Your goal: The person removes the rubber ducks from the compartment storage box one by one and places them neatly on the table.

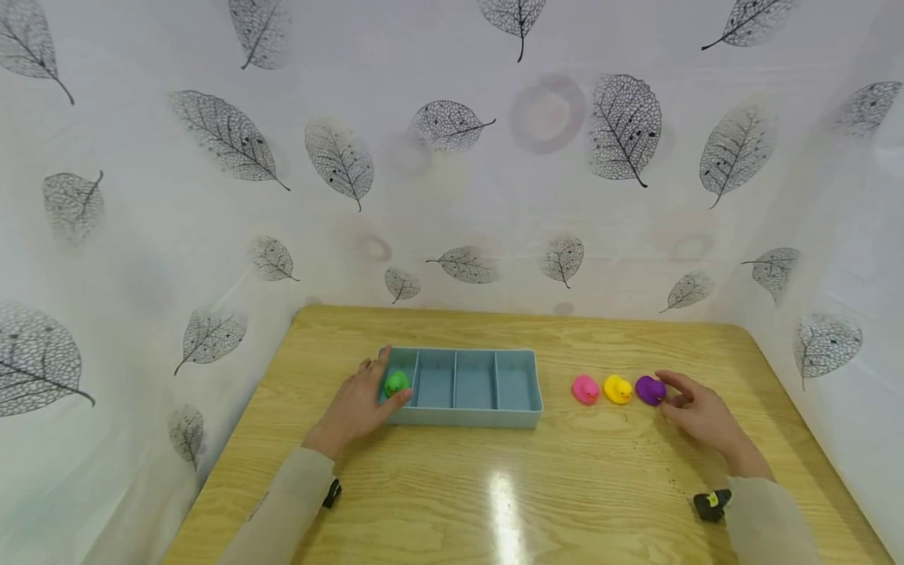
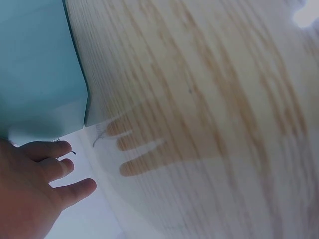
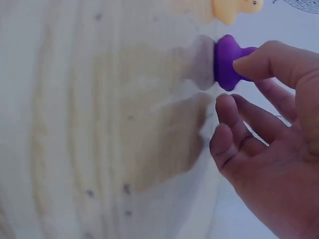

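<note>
Left sleeve on my feed: pale beige | right sleeve: matching beige | left wrist unit: small, black | right wrist unit: black, yellow patch

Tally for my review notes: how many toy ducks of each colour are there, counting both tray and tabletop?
Green duck: 1, in the tray
Pink duck: 1, on the tabletop
Yellow duck: 1, on the tabletop
Purple duck: 1, at the right hand's fingers
Total: 4
</note>
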`<control>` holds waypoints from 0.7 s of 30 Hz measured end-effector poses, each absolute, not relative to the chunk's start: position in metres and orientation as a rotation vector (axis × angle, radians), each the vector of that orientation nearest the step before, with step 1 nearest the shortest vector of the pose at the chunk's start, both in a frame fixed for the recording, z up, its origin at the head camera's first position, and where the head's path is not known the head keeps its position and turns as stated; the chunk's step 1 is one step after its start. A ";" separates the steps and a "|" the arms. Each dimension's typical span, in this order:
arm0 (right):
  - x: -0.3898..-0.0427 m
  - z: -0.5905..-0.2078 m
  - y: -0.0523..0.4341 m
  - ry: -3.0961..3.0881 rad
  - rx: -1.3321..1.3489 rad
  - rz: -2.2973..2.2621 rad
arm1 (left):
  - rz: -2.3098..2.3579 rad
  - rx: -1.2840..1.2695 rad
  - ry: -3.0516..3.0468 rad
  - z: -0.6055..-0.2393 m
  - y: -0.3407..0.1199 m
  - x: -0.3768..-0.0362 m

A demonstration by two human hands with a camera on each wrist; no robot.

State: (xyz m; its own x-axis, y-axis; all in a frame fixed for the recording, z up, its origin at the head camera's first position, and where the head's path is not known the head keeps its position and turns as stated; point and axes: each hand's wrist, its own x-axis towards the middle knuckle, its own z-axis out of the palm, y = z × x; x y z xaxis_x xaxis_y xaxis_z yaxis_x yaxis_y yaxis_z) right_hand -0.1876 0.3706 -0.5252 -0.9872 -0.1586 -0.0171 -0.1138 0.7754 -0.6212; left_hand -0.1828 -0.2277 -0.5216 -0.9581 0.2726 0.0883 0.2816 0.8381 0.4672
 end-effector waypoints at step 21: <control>-0.185 -0.456 0.282 3.075 -0.466 -1.295 | -0.765 -0.450 -3.008 -0.518 -0.234 -0.185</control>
State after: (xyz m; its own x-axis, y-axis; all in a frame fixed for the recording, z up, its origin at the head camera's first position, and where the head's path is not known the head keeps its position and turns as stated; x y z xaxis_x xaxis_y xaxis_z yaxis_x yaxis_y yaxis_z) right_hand -0.1845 0.2815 -0.4555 -0.9366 -0.1628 0.3104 -0.3358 0.6705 -0.6616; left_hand -0.1849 -0.2344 -0.5182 -0.9588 0.2739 0.0750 0.2765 0.8399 0.4669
